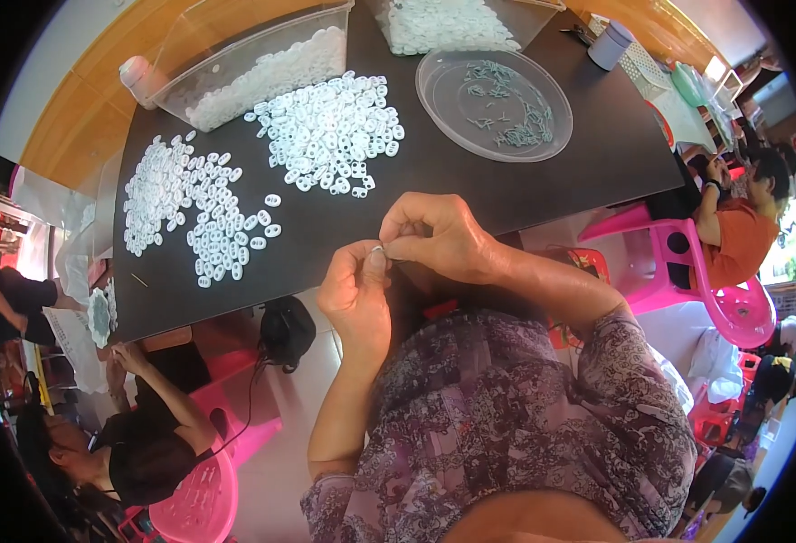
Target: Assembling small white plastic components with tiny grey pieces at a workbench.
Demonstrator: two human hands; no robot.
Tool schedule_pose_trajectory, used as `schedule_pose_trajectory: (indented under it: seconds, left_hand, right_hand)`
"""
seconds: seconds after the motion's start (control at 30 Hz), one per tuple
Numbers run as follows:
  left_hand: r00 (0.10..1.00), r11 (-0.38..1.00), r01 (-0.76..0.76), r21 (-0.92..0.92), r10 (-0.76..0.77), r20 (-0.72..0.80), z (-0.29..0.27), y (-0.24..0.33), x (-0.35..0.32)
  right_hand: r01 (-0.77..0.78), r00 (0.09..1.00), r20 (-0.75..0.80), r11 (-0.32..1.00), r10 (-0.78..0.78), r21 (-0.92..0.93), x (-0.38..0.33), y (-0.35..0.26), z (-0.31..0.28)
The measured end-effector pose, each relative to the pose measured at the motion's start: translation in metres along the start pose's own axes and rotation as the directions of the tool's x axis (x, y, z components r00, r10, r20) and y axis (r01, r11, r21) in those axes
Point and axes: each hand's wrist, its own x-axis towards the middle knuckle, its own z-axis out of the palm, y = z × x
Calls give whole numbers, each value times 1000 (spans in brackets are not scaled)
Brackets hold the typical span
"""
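My left hand [357, 299] and my right hand [450, 237] meet just off the table's near edge, fingertips together in a pinch. Between them a small white piece [377, 249] shows, mostly hidden by the fingers. Beyond my hands lies a heap of small white oval plastic pieces [326, 131], each with two dark-looking holes. To its left, a second heap of similar ovals [156, 190] spreads out, with a looser group [222, 240] nearer me. At the far right of my hands, a round clear plastic lid [434, 109] holds small grey-green slender parts [529, 131].
Two clear bins, one on the left [271, 45] and one farther right [529, 14], hold more white pieces. A lidded cup [610, 45] and a pink-capped bottle [140, 80] stand on the dark table [597, 163]. Co-workers sit at left [158, 452] and right [737, 226], near pink chairs.
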Motion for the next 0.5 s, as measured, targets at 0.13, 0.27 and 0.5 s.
schedule_pose_trajectory:
  seconds: [0.13, 0.27, 0.5]
  left_hand:
    - [997, 999, 8, -46, -11, -77, -1, -1, 2]
    - [992, 979, 7, -203, -33, -124, -3, -4, 6]
    - [986, 964, 64, -260, -101, -134, -6, -4, 5]
  right_hand:
    - [-120, 993, 26, 989, 118, 83, 3, 2, 5]
    - [-85, 996, -7, 987, 87, 137, 5, 6, 13]
    - [-88, 996, -8, 994, 88, 68, 4, 4, 15]
